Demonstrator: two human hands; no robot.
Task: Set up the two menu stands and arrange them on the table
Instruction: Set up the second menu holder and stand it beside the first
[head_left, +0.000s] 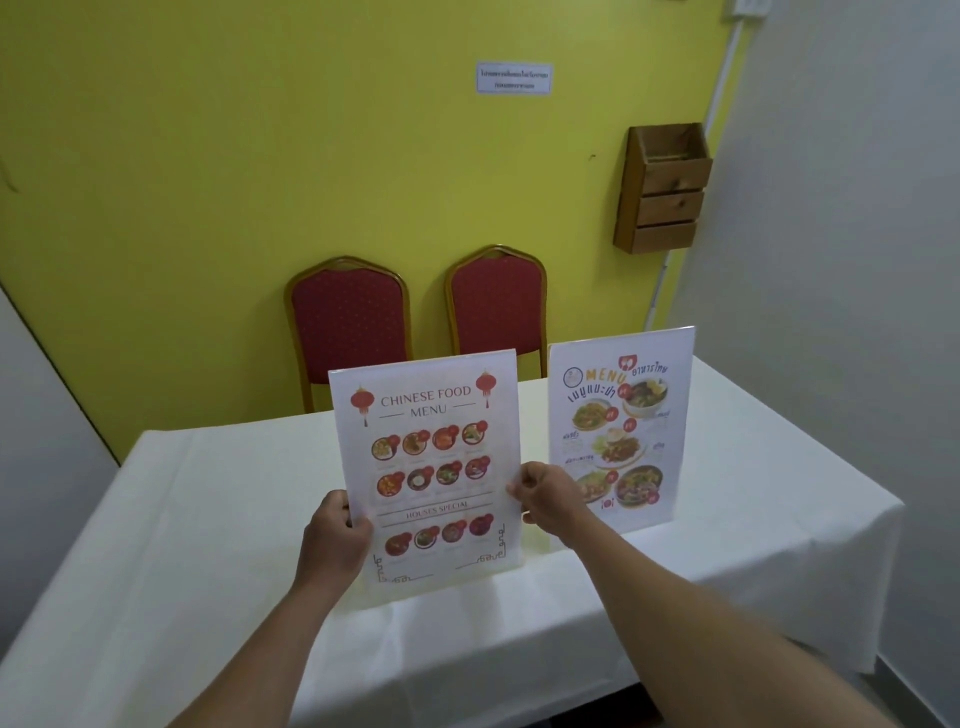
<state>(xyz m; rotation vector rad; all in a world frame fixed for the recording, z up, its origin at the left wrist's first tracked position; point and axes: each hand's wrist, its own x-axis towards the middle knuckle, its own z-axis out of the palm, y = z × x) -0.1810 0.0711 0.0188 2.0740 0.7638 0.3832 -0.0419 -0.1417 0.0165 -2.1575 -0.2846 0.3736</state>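
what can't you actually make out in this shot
- Head view: base of the Chinese food menu stand blends into the table; resting or lifted, cannot tell.
- Left hand and right hand hide the stand's side edges.
- Wall notice: text too small.
- Thai menu stand: prices blurred.

Soft, even indoor light is falling across the scene, leaving the white tablecloth bright and nearly washed out while the corners are darkening. The wide lens is bending straight lines near the edges, and the wall sign is reading soft and illegible. Only faint shadows are showing under the forearms.
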